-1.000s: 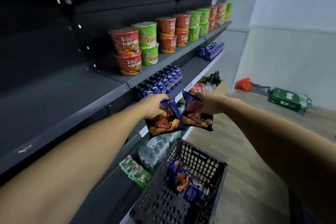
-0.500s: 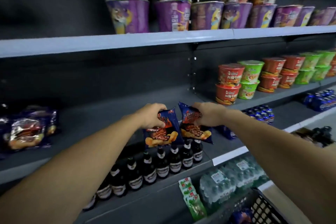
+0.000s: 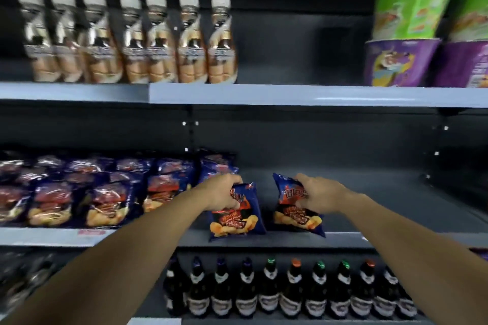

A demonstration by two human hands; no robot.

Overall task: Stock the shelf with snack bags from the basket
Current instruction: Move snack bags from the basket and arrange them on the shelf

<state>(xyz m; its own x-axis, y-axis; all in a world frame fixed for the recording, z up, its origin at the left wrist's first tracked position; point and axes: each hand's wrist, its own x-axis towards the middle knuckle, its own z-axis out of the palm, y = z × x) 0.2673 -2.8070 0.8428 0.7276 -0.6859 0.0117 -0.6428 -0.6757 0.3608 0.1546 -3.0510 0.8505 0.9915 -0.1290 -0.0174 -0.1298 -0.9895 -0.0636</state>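
My left hand (image 3: 224, 191) grips the top of a dark blue snack bag (image 3: 236, 215) with orange chips printed on it. My right hand (image 3: 315, 196) grips a second bag of the same kind (image 3: 297, 215). Both bags stand at the front edge of the middle grey shelf (image 3: 369, 239), a small gap between them. To their left a row of several matching snack bags (image 3: 105, 198) fills the same shelf. The basket is out of view.
The shelf right of my right hand is bare grey board (image 3: 396, 192). Above, brown drink bottles (image 3: 126, 42) and stacked green and purple noodle cups (image 3: 404, 34) stand on the upper shelf. Dark glass bottles (image 3: 290, 290) line the shelf below.
The view has swung left and up along the shelving. Both hands have carried their bags forward and apart onto the middle shelf, beside the row of matching bags.
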